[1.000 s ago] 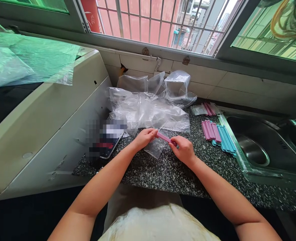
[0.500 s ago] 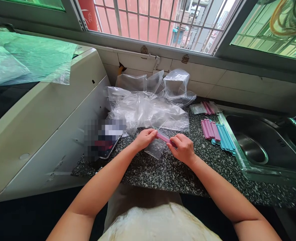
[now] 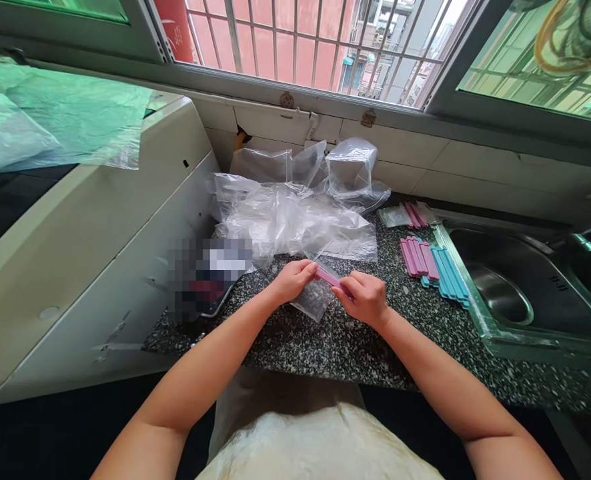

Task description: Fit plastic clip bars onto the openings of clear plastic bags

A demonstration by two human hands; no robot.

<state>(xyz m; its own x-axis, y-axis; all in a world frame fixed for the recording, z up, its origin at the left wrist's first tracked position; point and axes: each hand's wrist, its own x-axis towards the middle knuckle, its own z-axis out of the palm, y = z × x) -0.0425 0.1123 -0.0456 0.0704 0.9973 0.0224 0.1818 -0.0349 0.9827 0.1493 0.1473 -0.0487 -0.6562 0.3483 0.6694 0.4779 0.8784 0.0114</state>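
Slightly nearer the right hand [image 3: 366, 298] than a second ago, the left hand [image 3: 293, 281] pinches the upper-left end of a pink strip [image 3: 328, 277] between thumb and bent fingers. At its lower-right end, the right hand pinches too, fingers curled, back of the hand up. Both forearms slant inward from the lower corners, so the strip sits tilted at the centre of the frame, above the speckled counter [image 3: 295, 347]. Clear plastic [image 3: 311, 301] hangs or lies just below it; which, I cannot tell.
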